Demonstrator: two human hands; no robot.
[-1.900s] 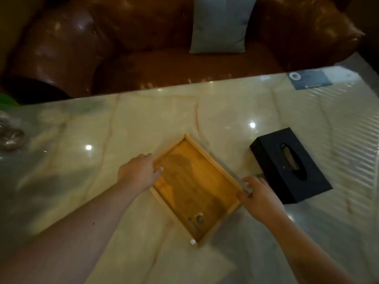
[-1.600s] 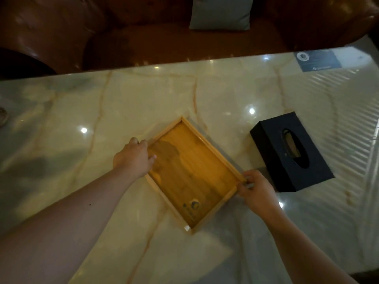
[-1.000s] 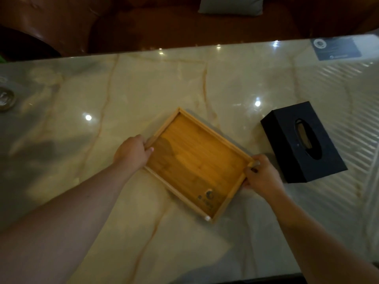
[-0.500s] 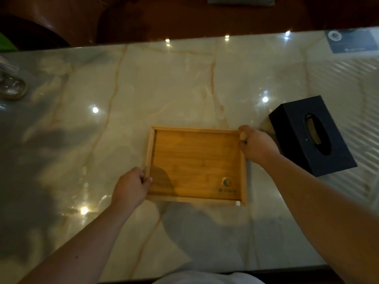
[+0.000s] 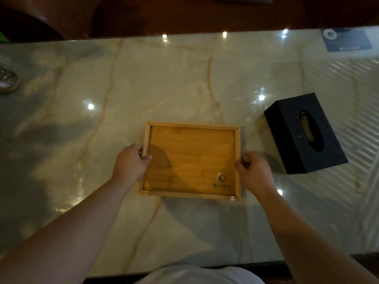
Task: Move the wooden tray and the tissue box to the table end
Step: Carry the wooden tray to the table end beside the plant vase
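Holding the wooden tray (image 5: 190,160) between you, your two hands sit on its opposite short sides, and this is the relation that decides the coming move. The tray lies flat on the bench (image 5: 184,78), directly in front of your body, with its long axis running left to right, square to the near edge. Your left hand (image 5: 131,162) is curled around the left rim, thumb over the top edge and fingers outside, so it pinches the rim. Your right hand (image 5: 254,171) is at the right rim, fingers bent toward it; whether it really presses the wood I cannot tell, because it is a little blurred. The tissue box (image 5: 305,134) stands to the right of the tray, apart from it, its long axis pointing away from you and slightly to the left. Your right hand is clearly the nearer one to the box.

Counting the things: one tray, empty, with a small printed mark in its near right corner; one black tissue box; one dark card (image 5: 336,39) at the far right corner of the bench; one round shiny object (image 5: 7,83) at the left edge, too cut off to name.
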